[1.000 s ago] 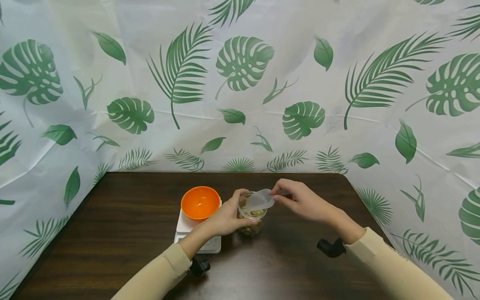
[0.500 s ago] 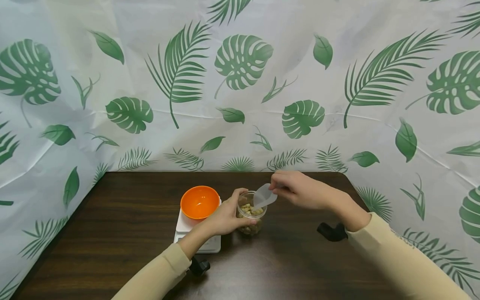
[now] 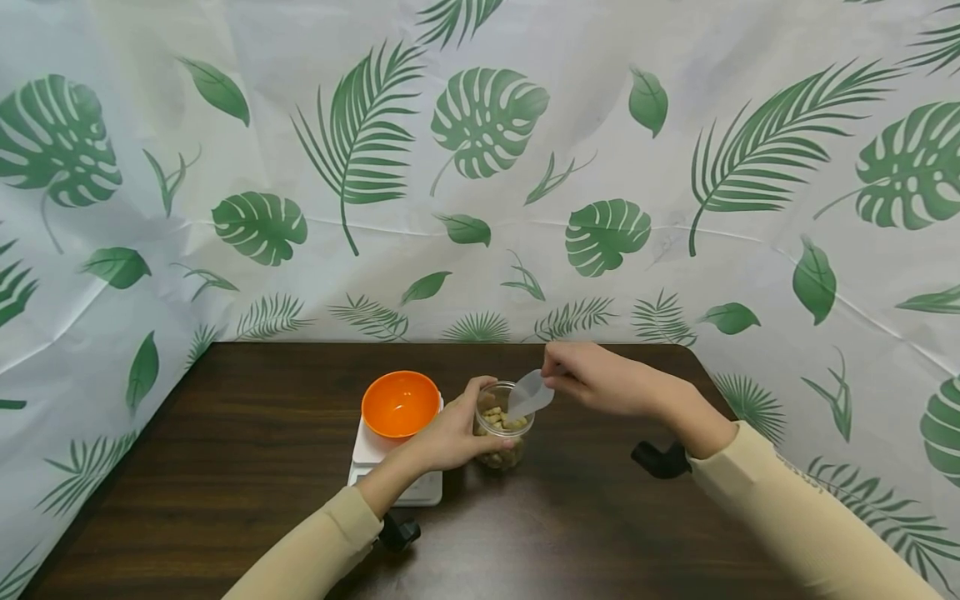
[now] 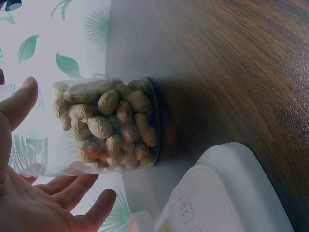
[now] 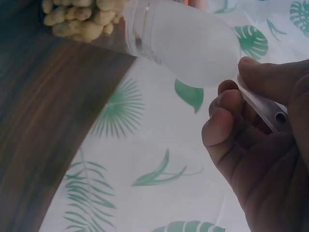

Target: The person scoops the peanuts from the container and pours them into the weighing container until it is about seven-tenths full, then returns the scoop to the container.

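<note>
Desk (image 3: pixel 187 433) carries a white kitchen scale (image 3: pixel 371 450), topped by an orange bowl (image 3: pixel 401 408). Clear jar (image 3: pixel 501 458), upright at the bowl's 3 o'clock, sits in the left hand's (image 3: pixel 453 433) grip; judged rigid, smooth, moderately heavy, best held below the rim. Translucent scoop (image 3: pixel 529 393), blade at the jar's mouth from 2 o'clock, is pinched by the right hand (image 3: pixel 607 385); presumably light, handle preferred. Unshelled peanuts (image 4: pixel 101 126) inside: likely brittle.
</note>
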`<state>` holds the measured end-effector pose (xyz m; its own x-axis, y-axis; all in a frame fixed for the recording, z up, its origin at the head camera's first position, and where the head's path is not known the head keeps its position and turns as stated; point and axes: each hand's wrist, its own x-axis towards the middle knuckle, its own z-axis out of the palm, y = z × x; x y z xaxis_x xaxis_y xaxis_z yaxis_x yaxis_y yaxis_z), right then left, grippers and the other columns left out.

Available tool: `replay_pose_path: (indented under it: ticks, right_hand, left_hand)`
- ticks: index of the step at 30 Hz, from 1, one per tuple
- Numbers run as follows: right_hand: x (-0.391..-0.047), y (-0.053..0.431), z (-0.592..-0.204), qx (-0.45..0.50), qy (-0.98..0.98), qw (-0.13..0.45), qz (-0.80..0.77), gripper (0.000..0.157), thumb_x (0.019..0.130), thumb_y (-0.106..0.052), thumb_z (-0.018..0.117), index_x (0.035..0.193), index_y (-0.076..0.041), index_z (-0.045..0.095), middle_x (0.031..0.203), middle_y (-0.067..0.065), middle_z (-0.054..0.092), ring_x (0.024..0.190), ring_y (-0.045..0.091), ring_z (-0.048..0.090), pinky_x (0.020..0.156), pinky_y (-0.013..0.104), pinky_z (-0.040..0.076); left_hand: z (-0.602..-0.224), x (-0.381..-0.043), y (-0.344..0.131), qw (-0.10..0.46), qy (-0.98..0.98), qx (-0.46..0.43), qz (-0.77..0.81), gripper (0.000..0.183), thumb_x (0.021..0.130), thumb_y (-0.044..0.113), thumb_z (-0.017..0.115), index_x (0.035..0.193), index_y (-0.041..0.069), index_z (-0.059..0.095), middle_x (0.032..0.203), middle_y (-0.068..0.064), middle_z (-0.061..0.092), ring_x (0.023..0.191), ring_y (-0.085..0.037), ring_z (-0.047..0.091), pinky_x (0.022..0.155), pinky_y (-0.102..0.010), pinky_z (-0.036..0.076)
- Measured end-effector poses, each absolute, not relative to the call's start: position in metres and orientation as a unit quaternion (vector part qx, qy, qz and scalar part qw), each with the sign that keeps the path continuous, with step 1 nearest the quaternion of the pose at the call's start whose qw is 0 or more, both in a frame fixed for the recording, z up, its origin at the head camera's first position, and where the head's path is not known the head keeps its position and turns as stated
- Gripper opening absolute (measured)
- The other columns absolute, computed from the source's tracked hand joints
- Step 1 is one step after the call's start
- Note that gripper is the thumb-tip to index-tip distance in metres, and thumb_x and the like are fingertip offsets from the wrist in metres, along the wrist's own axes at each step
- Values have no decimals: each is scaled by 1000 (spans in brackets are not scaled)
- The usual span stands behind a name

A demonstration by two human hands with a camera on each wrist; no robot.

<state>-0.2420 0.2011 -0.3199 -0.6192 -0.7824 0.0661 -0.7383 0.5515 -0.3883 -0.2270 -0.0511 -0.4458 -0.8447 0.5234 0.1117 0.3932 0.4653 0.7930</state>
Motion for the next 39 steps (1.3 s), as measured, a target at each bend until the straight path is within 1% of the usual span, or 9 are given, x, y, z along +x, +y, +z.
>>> replay_pose_path:
  ticks: [7, 12, 15, 18, 23, 26, 31, 36, 39]
  right_hand:
    - [-239, 200, -318, -427, 883, 56, -185, 6, 98, -15, 57, 94, -18, 53, 85, -9, 53, 66, 9, 47, 58, 27, 44]
    - [-239, 201, -311, -446, 876, 50, -174, 9, 98, -13, 57, 92, -17, 52, 80, -8, 51, 63, 8, 46, 57, 26, 43]
    - [-239, 199, -306, -463, 871, 47, -160, 12, 97, -12, 58, 88, -17, 51, 78, -8, 50, 65, 7, 46, 58, 26, 43]
    - [-238, 193, -300, -469, 869, 57, -147, 15, 97, -11, 58, 86, -17, 50, 76, -9, 48, 65, 7, 45, 58, 26, 42]
    - [-240, 180, -295, -474, 868, 91, -119, 17, 98, -13, 56, 84, -18, 47, 74, -8, 44, 62, 6, 40, 56, 26, 38]
    - [-244, 174, -299, -475, 866, 112, -108, 17, 98, -13, 55, 84, -18, 48, 73, -8, 46, 61, 6, 40, 55, 25, 38]
    - [-253, 167, -315, -480, 860, 137, -107, 11, 99, -14, 54, 89, -18, 51, 75, -8, 49, 61, 6, 44, 56, 25, 41]
    - [-257, 168, -336, -483, 857, 128, -123, 11, 98, -11, 55, 90, -17, 50, 79, -8, 51, 66, 7, 46, 58, 25, 42]
    - [-258, 169, -343, -486, 857, 109, -134, 11, 98, -10, 55, 90, -17, 50, 82, -7, 52, 68, 8, 47, 60, 25, 44]
  left_hand:
    - [-444, -226, -50, 72, 853, 270, 440, 90, 79, 50, 75, 146, 18, 23, 141, -11, 43, 116, -27, 52, 95, -43, 43]
    - [-443, -225, -50, 71, 853, 268, 443, 89, 80, 48, 75, 145, 17, 24, 139, -12, 45, 115, -27, 52, 95, -42, 43]
    - [-443, -225, -51, 68, 853, 270, 442, 89, 79, 48, 75, 145, 16, 25, 137, -12, 46, 114, -27, 53, 94, -42, 44]
    - [-443, -225, -51, 66, 852, 273, 442, 89, 79, 48, 76, 145, 16, 25, 137, -11, 46, 114, -27, 53, 94, -42, 44]
    - [-444, -226, -51, 63, 850, 277, 443, 90, 80, 47, 76, 146, 16, 24, 138, -11, 46, 114, -26, 53, 94, -42, 44]
    - [-444, -227, -51, 64, 849, 280, 443, 89, 80, 47, 75, 146, 16, 24, 139, -13, 45, 115, -26, 53, 95, -42, 43]
    - [-444, -227, -50, 65, 851, 279, 440, 87, 81, 46, 75, 145, 18, 24, 141, -13, 44, 116, -24, 52, 96, -42, 43]
    - [-444, -227, -49, 70, 847, 283, 444, 87, 82, 46, 74, 145, 16, 24, 142, -14, 44, 119, -25, 52, 97, -42, 42]
    - [-445, -228, -50, 69, 845, 287, 446, 87, 82, 45, 74, 145, 15, 23, 141, -15, 44, 121, -25, 51, 98, -43, 41]
